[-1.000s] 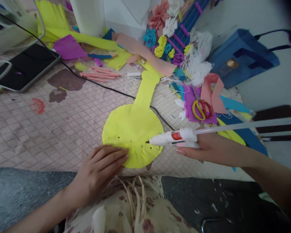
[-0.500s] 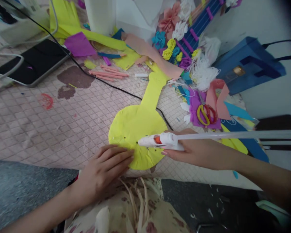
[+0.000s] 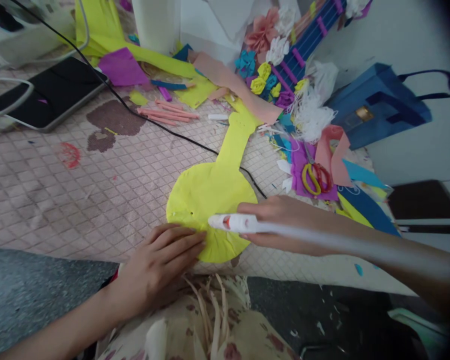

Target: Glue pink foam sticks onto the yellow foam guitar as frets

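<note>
A bright yellow cut-out (image 3: 210,185), round with a long neck, lies on the quilted table cover. Its lower rim looks creased, and a small dark hole shows in the round part. My left hand (image 3: 165,257) rests flat on the cut-out's lower left edge, fingers stretched out. My right hand (image 3: 272,217) is closed around a white hot glue gun (image 3: 234,222) with a long clear glue stick out of its back. The gun's tip points left over the round part; whether it touches the surface I cannot tell.
A black cord (image 3: 180,135) runs across the table and under the yellow neck. Red-and-yellow scissors (image 3: 317,179) lie on purple paper at the right. Pink paper rolls (image 3: 168,114), a tablet (image 3: 47,95), paper flowers (image 3: 264,75) and a blue bag (image 3: 382,107) stand or lie farther back.
My right hand has turned the glue gun, so its glue stick now slopes down to the right. The gun's tip has shifted slightly left. My left hand stays in place.
</note>
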{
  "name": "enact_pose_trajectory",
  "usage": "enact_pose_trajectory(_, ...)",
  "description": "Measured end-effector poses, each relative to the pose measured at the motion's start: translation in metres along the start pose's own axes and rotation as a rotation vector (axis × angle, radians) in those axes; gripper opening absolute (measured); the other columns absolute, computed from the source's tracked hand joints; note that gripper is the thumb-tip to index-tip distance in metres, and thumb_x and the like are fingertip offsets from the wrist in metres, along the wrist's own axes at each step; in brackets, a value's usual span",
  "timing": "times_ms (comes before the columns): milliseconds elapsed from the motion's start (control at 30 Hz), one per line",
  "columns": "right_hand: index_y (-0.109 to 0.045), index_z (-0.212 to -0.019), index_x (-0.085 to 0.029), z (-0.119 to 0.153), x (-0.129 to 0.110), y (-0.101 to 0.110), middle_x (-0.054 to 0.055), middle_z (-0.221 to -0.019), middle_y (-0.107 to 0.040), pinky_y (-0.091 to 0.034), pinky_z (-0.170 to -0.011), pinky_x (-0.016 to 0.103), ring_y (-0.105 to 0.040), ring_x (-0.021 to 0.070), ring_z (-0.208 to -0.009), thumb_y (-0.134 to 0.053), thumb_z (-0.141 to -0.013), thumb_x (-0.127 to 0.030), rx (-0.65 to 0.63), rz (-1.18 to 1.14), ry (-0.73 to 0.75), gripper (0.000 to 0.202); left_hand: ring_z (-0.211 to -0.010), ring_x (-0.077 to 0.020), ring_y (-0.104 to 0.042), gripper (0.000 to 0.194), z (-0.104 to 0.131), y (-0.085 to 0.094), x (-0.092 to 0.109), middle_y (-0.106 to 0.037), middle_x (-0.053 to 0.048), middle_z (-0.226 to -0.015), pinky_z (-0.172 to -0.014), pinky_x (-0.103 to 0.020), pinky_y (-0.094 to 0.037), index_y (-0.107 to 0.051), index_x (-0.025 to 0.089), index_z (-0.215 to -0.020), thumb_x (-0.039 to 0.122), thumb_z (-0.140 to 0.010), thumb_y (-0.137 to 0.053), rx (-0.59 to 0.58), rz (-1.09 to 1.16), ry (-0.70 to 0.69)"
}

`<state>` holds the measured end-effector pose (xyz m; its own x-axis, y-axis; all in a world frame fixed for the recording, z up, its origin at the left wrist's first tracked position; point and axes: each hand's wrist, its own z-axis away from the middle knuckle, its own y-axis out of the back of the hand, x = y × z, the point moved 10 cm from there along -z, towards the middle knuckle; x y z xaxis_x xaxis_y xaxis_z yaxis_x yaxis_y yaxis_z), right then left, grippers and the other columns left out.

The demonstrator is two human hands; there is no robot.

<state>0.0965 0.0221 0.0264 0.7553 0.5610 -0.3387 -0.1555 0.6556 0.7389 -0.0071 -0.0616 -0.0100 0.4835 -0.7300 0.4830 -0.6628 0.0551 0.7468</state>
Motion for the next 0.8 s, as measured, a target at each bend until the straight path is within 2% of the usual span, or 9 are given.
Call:
enact_pose_trajectory(100,-0.058,-0.094,-0.015,-0.001,0.023,-0.013,-0.002,-0.057,-0.056,-0.031,-0.041,0.021,-0.051,0.01,-0.043,-0.041,-0.09,-0.046,-0.069,-0.309,-0.102,0.035,-0.113,-0.0228,-0.051,0.028,0.0,-0.001,0.0,-0.063,-0.008,-0.12,-0.095,-0.041,-0.041,-0.059,0.016,-0.115,0.015,-0.087,-0.053,-0.002,-0.006,-0.002)
enact_pose_trajectory(167,-0.058,-0.096,-0.015,0.001,0.028,-0.016,-0.003,-0.057,-0.055,-0.031,-0.04,0.02,-0.049,0.0092,-0.041,-0.042,-0.089,-0.045,-0.082,-0.36,-0.115,0.035,-0.112,-0.0228,-0.051,0.029,0.0,-0.001,0.0,-0.063,-0.008,-0.121,-0.095,-0.041,-0.041,-0.059,0.016,-0.115,0.014,-0.087,-0.053,-0.007,-0.007,0.003)
enact_pose_trajectory(267,-0.061,-0.094,-0.017,0.009,0.025,-0.001,-0.001,-0.066,-0.059,-0.032,-0.044,0.02,-0.051,0.0098,-0.05,-0.046,-0.088,-0.043,0.0,-0.253,-0.056,0.03,-0.113,-0.0235,-0.05,0.03,0.0,-0.001,0.0,-0.062,-0.008,-0.122,-0.095,-0.041,-0.041,-0.058,0.014,-0.117,0.014,-0.087,-0.053,-0.015,0.005,0.009)
enact_pose_trajectory(433,-0.062,-0.104,-0.019,0.017,0.022,0.015,-0.002,-0.063,-0.06,-0.034,-0.047,0.022,-0.053,0.0121,-0.051,-0.045,-0.089,-0.043,0.052,-0.205,-0.091,0.033,-0.114,-0.0234,-0.051,0.032,0.001,-0.001,-0.001,-0.062,-0.009,-0.121,-0.095,-0.041,-0.042,-0.057,0.016,-0.119,0.017,-0.087,-0.052,-0.019,0.02,0.014)
enact_pose_trajectory(567,-0.06,-0.113,-0.023,0.008,0.008,0.017,0.001,-0.087,-0.069,-0.041,-0.059,0.024,-0.061,0.0174,-0.072,-0.045,-0.089,-0.043,0.103,-0.175,-0.032,0.035,-0.114,-0.0247,-0.051,0.034,0.002,-0.003,-0.002,-0.062,-0.01,-0.122,-0.095,-0.043,-0.043,-0.056,0.016,-0.121,0.02,-0.087,-0.053,-0.026,0.027,0.023)
enact_pose_trajectory(633,-0.063,-0.106,-0.022,0.002,0.007,0.01,0.002,-0.083,-0.069,-0.04,-0.057,0.024,-0.061,0.0171,-0.068,-0.043,-0.089,-0.047,0.068,-0.158,-0.054,0.037,-0.115,-0.0242,-0.05,0.035,0.002,-0.003,-0.002,-0.061,-0.01,-0.123,-0.097,-0.043,-0.042,-0.055,0.016,-0.122,0.018,-0.088,-0.052,-0.028,0.026,0.024)
enact_pose_trajectory(700,-0.065,-0.096,-0.02,-0.002,0.008,0.005,0.001,-0.069,-0.066,-0.037,-0.051,0.024,-0.058,0.0155,-0.057,-0.041,-0.089,-0.051,0.038,-0.133,-0.099,0.039,-0.117,-0.0238,-0.049,0.035,0.003,-0.005,-0.002,-0.06,-0.009,-0.125,-0.098,-0.043,-0.041,-0.054,0.016,-0.124,0.017,-0.089,-0.051,-0.032,0.024,0.02)
enact_pose_trajectory(800,-0.065,-0.095,-0.019,-0.008,0.006,0.007,0.001,-0.063,-0.062,-0.034,-0.049,0.024,-0.055,0.0143,-0.052,-0.042,-0.089,-0.049,0.058,-0.101,-0.093,0.038,-0.118,-0.0238,-0.048,0.036,0.004,-0.007,-0.002,-0.058,-0.009,-0.127,-0.099,-0.043,-0.04,-0.053,0.016,-0.125,0.017,-0.089,-0.052,-0.046,0.018,0.018)
